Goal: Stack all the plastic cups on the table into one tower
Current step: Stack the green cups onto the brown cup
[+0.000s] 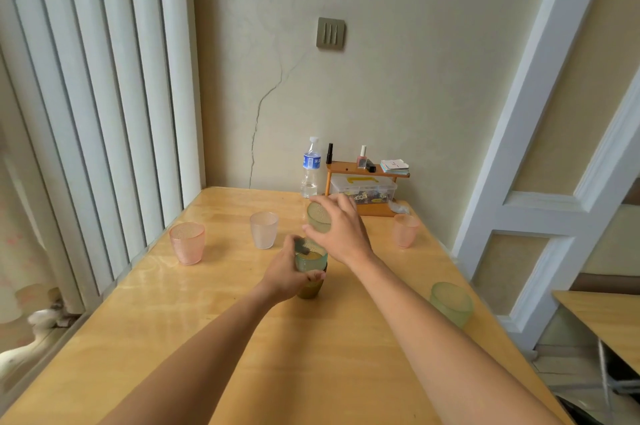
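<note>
My left hand grips a short stack of cups standing mid-table, a teal cup nested in a darker olive one. My right hand holds a pale green cup tilted just above and behind the stack. Loose cups stand around: a pink cup at the left, a clear cup behind the stack, a pink cup at the right, and a green cup near the right edge.
The wooden table meets a wall at the back. There stand a water bottle, a small wooden shelf with nail polish bottles and cards, and a clear storage box under it. White slats line the left side.
</note>
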Demonstrator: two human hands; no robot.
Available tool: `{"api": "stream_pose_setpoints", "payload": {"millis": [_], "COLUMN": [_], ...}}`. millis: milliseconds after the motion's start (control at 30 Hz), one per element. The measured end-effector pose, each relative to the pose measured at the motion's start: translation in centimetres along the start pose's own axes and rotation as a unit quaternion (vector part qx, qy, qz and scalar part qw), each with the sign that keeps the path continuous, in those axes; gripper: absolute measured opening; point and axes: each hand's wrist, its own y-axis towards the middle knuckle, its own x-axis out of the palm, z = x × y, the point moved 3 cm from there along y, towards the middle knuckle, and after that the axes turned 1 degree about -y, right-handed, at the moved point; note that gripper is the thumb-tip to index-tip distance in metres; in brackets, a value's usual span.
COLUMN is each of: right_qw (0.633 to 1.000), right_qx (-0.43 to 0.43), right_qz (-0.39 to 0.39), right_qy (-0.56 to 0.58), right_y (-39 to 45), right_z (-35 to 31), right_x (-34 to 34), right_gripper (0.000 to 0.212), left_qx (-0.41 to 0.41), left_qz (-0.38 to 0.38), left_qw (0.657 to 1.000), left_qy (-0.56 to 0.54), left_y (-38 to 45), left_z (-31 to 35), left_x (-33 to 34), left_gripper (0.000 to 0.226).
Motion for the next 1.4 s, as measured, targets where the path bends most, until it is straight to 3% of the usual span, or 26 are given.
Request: {"api": "stream_pose_setpoints", "payload": {"millis": [167,333,567,667,733,800,900,967,1033,1133,1300,1400], "right_qw": [0.999,0.991,0.989,0.982,0.979,0.987,0.985,0.964,0.941,0.923,0.941,0.959], "right_qx": [-0.003,0.048,0.071,0.077,0.086,0.104,0.149,0.197,0.249,0.316,0.293,0.271], "right_qz": [-0.047,-0.127,-0.126,-0.148,-0.137,-0.074,0.075,0.124,0.116,0.027,-0.006,-0.001], "right_qy": [0.002,-0.003,0.015,0.084,0.123,0.098,-0.037,-0.13,-0.198,-0.218,-0.169,-0.079], "right_y": [0.0,-0.8,-2.3,-3.1,-4.0,-5.4,-8.6,-11.0,-13.2,-15.6,-15.7,-14.0], "right_z": [-1.2,-1.0,-0.5,-0.2,0.5,2.3,6.2,8.8,11.1,13.5,14.5,12.8], "right_x": [1.5,2.9,3.4,2.8,1.6,-0.3,-4.0,-6.0,-7.2,-7.3,-7.3,-7.2], "right_gripper": [0.06,0.062,0.068,0.079,0.081,0.073,0.05,0.042,0.046,0.058,0.052,0.061], "left_qx": [0.007,-0.01,0.027,0.058,0.066,0.063,0.061,0.068,0.075,0.081,0.094,0.094], "left_qz": [-0.011,-0.006,0.003,0.024,0.034,0.04,0.054,0.071,0.085,0.096,0.109,0.11], "left_qw": [1.0,0.999,0.997,0.995,0.992,0.988,0.986,0.986,0.985,0.986,0.983,0.983], "left_qy": [-0.027,-0.049,-0.068,-0.079,-0.107,-0.136,-0.148,-0.138,-0.131,-0.113,-0.113,-0.112], "left_y": [0.1,0.0,-0.2,-0.5,-0.7,-0.8,-0.9,-0.9,-1.0,-1.2,-1.3,-1.5], "left_z": [0.1,-0.4,-0.7,-0.1,-0.1,-0.4,-0.7,-0.7,-0.9,-1.3,-1.6,-1.6], "left_x": [-0.2,-0.4,-0.3,-0.1,0.2,0.4,0.9,1.4,1.8,1.9,2.0,2.1], "left_gripper": [0.088,0.073,0.087,0.091,0.078,0.064,0.058,0.055,0.054,0.055,0.062,0.062]}}
